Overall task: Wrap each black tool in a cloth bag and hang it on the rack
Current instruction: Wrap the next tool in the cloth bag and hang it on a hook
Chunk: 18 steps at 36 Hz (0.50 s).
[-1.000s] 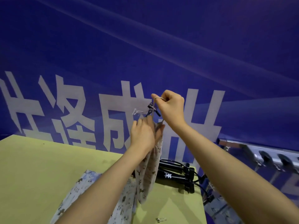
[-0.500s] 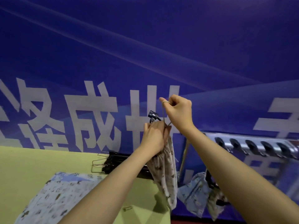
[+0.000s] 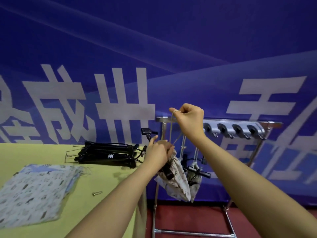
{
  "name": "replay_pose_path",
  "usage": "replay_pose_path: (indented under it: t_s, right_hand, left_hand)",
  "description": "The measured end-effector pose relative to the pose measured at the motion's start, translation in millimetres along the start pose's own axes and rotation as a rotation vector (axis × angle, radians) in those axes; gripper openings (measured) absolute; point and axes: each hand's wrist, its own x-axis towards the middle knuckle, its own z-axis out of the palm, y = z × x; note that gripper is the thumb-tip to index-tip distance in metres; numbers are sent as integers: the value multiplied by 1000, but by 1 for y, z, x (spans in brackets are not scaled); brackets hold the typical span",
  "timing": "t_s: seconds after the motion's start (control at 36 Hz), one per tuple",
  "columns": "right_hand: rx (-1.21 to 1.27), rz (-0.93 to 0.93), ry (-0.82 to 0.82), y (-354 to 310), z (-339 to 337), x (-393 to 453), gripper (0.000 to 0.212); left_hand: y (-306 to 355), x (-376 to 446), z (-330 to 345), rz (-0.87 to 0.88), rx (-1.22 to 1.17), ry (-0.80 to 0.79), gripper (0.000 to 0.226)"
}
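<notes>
Two hands hold one patterned cloth bag (image 3: 173, 179) before the metal rack (image 3: 240, 121) — left hand (image 3: 158, 152) fingers clamped on its neck, right hand (image 3: 189, 120) fingers pinching the thin drawstring (image 3: 172, 127) — which may slip, dropping the bag.

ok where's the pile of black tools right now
The pile of black tools lies at the back of the yellow-green table, behind the printed cloth bags and left of the left hand.
</notes>
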Motion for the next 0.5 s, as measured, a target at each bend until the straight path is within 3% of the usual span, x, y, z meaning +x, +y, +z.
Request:
replay_pose_path:
  t_s: [0.19, 0.36, 0.5]
  right_hand:
    - [-232, -169, -85, 24, -37, -10, 46]
    - [-340, -291, -163, 37, -48, -19, 39]
    - [-396, -304, -181, 49, -53, -24, 37]
  left_hand:
    - [27, -11, 34, -26, 100, -96, 37]
    - [35, -18, 57, -38, 190, -20, 22]
    - [47, -26, 60, -46, 146, -149, 33]
